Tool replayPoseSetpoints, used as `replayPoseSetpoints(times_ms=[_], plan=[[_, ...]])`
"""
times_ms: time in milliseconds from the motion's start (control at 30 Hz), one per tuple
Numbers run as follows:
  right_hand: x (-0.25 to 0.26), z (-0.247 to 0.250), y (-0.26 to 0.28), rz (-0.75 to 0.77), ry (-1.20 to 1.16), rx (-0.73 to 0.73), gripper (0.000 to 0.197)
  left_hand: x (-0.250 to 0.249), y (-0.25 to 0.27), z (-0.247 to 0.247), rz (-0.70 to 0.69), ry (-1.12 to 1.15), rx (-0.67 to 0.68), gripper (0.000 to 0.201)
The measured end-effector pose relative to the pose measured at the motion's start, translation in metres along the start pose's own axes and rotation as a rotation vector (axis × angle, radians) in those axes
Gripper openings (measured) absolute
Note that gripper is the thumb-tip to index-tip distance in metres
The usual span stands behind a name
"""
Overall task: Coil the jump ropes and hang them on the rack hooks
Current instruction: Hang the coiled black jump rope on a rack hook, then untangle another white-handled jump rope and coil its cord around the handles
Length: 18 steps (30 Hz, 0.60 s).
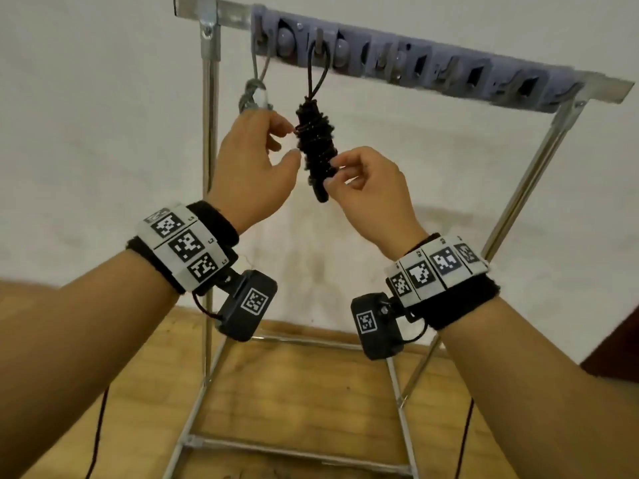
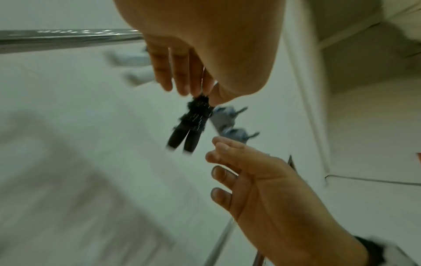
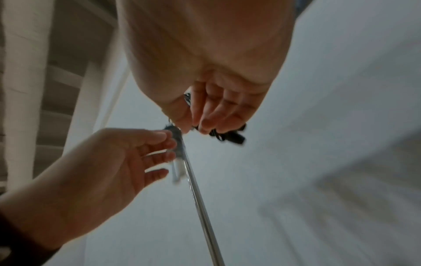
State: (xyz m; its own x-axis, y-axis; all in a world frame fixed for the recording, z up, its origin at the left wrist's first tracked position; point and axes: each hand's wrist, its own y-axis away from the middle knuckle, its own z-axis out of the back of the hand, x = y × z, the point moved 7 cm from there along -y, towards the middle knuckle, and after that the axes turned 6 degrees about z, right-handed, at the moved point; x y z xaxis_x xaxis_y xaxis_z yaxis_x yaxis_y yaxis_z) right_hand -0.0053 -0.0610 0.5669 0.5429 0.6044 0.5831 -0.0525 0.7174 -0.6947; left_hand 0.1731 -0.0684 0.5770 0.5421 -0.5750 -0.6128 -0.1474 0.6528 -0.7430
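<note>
The black rope, a tight rough bundle, hangs from a rack hook. The left hand is loosely spread beside it; the right hand pinches its lower end.

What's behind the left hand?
Behind the left hand hangs a grey rope from a hook; its lower part is covered. The rack post stands there too.

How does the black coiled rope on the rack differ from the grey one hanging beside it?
The black rope is dark and hangs in full view; the grey rope is pale, and the left hand hides its lower part. The right hand is at the black rope's lower end, while no hand plainly holds the grey rope. The grey rope hangs one hook nearer the rack's left post. Both hang by a loop from the hook strip.
</note>
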Motion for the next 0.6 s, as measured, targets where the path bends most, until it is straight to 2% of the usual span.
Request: replayPoseSetpoints(times_ms=[33,100,233,300,467,600], plan=[[-0.009,-0.004,0.021,-0.019,-0.011,0.038,0.017,0.01,0.021,-0.001,0.025,0.016,0.024,0.023],[-0.033,-0.015,0.069,-0.071,-0.028,0.126,0.012,0.034,0.072,-0.017,0.085,0.023,0.158,0.016],[-0.096,-0.051,0.174,-0.213,-0.02,0.321,0.006,0.095,0.194,-0.066,0.195,-0.094,0.546,0.005],[-0.133,-0.073,0.228,-0.303,-0.004,0.406,0.01,0.131,0.255,-0.088,0.245,-0.177,0.727,0.002],[-0.225,-0.123,0.353,-0.534,0.049,0.601,0.012,0.219,0.394,-0.124,0.443,-0.331,1.107,0.007],[-0.29,-0.157,0.427,-0.655,0.072,0.745,0.011,0.275,0.474,-0.147,0.582,-0.416,1.294,0.016]])
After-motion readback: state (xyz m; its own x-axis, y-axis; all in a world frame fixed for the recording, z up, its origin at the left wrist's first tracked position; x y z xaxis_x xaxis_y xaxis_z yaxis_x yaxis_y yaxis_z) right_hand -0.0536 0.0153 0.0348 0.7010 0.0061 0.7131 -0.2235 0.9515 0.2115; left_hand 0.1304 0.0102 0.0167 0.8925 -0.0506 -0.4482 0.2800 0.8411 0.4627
